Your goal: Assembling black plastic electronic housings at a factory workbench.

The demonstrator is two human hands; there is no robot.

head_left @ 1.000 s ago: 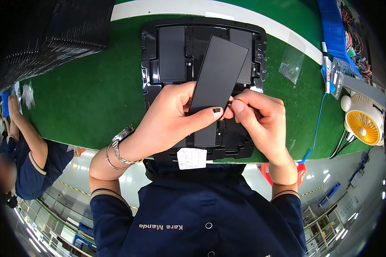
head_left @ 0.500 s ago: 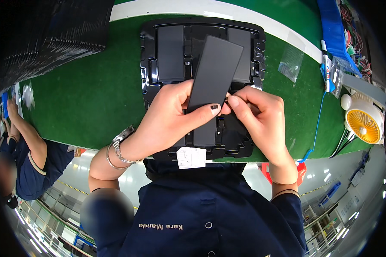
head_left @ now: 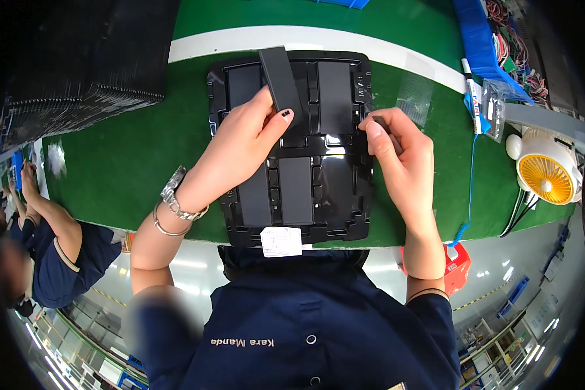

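My left hand [head_left: 240, 140] grips a dark, flat rectangular block [head_left: 279, 78] at its near end, thumb on top. The block is raised over the tray and tilted, one narrow side showing. Below it lies a black plastic tray [head_left: 338, 227] with moulded compartments. Several similar dark blocks sit in it, among them one at the upper right [head_left: 335, 97] and one at the lower middle [head_left: 296, 188]. By the tray's right edge my right hand [head_left: 403, 146] has its fingers curled in a pinch. Something dark shows between them, too small to name.
A white paper slip [head_left: 281, 241] lies at the tray's near edge. Stacked black trays [head_left: 91, 97] stand at the left. To the right are a marker [head_left: 472, 97], a blue bin [head_left: 494, 52] with wires, and a small fan [head_left: 545, 182]. A co-worker [head_left: 65, 253] sits at far left.
The block has moved left and turned from face-up to tilted, showing its side. My right hand has come away from it to the right. The tray sits slightly further left in view.
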